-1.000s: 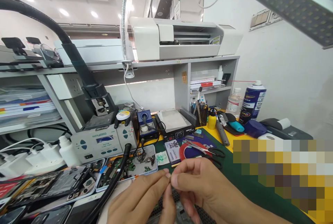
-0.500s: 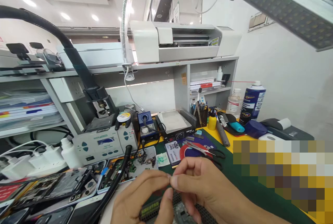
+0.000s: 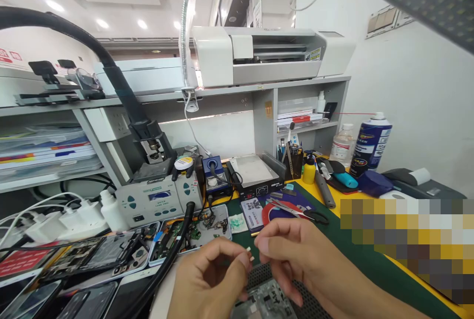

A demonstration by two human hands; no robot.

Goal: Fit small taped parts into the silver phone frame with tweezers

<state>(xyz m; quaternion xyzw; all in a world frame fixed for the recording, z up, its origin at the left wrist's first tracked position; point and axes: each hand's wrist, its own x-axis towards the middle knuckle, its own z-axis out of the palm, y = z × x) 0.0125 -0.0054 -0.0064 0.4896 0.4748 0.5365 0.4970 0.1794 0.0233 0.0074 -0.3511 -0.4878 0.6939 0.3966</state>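
My left hand (image 3: 211, 279) and my right hand (image 3: 292, 255) are raised together near the bottom middle, thumb and forefinger of each pinched. A tiny white piece (image 3: 251, 255) shows between the two sets of fingertips. Just below them lies an opened phone board (image 3: 264, 301) on a black perforated mat (image 3: 307, 299). Which hand carries the white piece I cannot tell for sure; it sits against my left fingertips.
A green mat (image 3: 351, 259) covers the bench. Scissors (image 3: 296, 209), a red tape roll (image 3: 272, 210), a rework station (image 3: 155, 200), a black hose (image 3: 163, 269), disassembled phones (image 3: 92, 257), a heating plate (image 3: 254, 173), a spray can (image 3: 372, 139) and a printer (image 3: 259, 55) on the shelf surround me.
The view shifted slightly left and down. My hands have drawn a little apart, and the small white piece now shows between the fingertips.
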